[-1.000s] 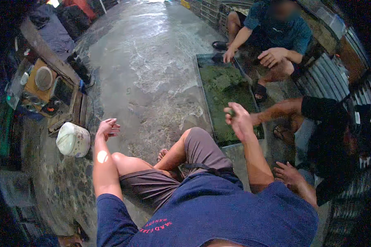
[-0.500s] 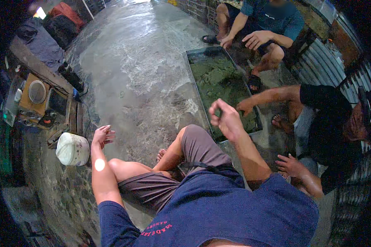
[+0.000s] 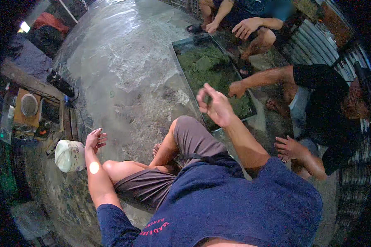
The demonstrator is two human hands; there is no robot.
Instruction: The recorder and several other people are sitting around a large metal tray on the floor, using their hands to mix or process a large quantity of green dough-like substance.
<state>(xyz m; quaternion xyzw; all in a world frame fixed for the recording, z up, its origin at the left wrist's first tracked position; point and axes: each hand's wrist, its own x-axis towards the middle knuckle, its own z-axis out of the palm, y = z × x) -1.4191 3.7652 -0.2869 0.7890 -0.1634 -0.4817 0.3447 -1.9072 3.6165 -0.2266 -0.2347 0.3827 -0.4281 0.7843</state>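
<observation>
- Right hand (image 3: pixel 216 108): fingers curled; whether they grasp anything, one cannot tell.
- Left hand (image 3: pixel 95 140): loosely released, nothing visible in it; white bucket (image 3: pixel 71 157) at its eight o'clock.
- Tray (image 3: pixel 189 43) at the right hand's twelve: green material (image 3: pixel 204 61) looks soft, crumbly, probably best pinched.

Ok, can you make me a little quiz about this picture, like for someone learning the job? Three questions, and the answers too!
1. True or false: the camera wearer's left hand is closer to the white tub than their right hand is.

2. What colour is the stuff in the tray?
A) white
B) green
C) red

3. How many other people are beside the tray?

Key:
1. True.
2. B, a dark green.
3. Two: one in a black shirt and one in a blue shirt.
</observation>
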